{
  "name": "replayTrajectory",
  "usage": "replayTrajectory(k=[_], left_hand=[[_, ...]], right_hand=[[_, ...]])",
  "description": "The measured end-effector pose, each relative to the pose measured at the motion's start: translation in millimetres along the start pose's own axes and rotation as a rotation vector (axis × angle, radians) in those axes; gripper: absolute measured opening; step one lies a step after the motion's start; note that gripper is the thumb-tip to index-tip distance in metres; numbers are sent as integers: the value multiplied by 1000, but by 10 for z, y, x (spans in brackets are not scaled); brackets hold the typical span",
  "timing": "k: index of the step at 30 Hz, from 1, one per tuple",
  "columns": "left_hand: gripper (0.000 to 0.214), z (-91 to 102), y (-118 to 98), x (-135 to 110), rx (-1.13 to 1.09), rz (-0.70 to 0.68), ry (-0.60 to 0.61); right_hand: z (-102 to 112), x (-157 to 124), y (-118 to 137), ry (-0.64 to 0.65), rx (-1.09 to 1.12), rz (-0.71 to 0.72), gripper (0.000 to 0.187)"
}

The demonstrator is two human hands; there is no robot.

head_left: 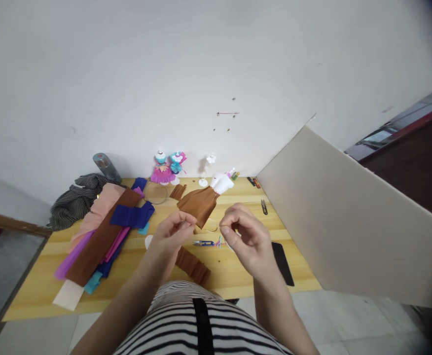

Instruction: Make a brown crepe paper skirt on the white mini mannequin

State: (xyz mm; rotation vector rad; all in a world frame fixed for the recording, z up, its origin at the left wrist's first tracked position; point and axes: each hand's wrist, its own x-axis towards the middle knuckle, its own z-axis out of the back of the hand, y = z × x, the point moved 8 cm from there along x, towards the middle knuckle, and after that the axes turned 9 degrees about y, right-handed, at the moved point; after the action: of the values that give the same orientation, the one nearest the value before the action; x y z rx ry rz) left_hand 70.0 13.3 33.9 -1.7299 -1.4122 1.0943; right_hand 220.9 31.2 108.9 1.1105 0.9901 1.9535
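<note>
My left hand (173,232) and my right hand (246,239) are raised over the wooden table (238,271), both with fingers pinched together. What they pinch is too small to make out; a thin thread or needle may run between them. Just behind them lies a small white mannequin torso (222,183) wearing a brown pleated skirt (200,203). A folded strip of brown crepe paper (193,265) lies near my left wrist. Small blue snips (203,242) lie on the table between my hands.
Strips of brown, blue, purple, pink and white crepe paper (101,235) are piled at the left beside striped cloth (76,198) and a grey bottle (107,167). Dressed mini mannequins (167,168) stand by the wall. A black phone (282,262) and a beige board (349,222) sit at right.
</note>
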Motion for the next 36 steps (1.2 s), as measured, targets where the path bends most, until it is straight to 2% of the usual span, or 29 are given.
replayTrajectory(k=[2, 4, 8, 12, 21, 26, 31, 36], left_hand=[[16, -2, -9, -1, 49, -8, 1], [17, -5, -26, -1, 79, -25, 7], [17, -31, -58, -9, 44, -49, 42], [17, -85, -83, -23, 11, -69, 85], [25, -121, -69, -21, -64, -102, 95], [30, -142, -69, -20, -105, -67, 86], [32, -146, -51, -2, -84, -51, 96], [34, -145, -41, 4, -11, -60, 120]], right_hand=[[-28, 11, -3, 106, 79, -34, 20], [-67, -9, -21, 158, 144, -94, 22], [-150, -104, -130, 137, 256, -242, 26], [-240, -180, -241, 112, 362, -297, 25], [-194, -184, -268, 85, 435, -257, 23], [-18, -34, -121, 85, 129, -124, 24], [-7, 85, 3, 188, -64, -26, 22], [-123, 98, 10, 313, 50, -56, 21]])
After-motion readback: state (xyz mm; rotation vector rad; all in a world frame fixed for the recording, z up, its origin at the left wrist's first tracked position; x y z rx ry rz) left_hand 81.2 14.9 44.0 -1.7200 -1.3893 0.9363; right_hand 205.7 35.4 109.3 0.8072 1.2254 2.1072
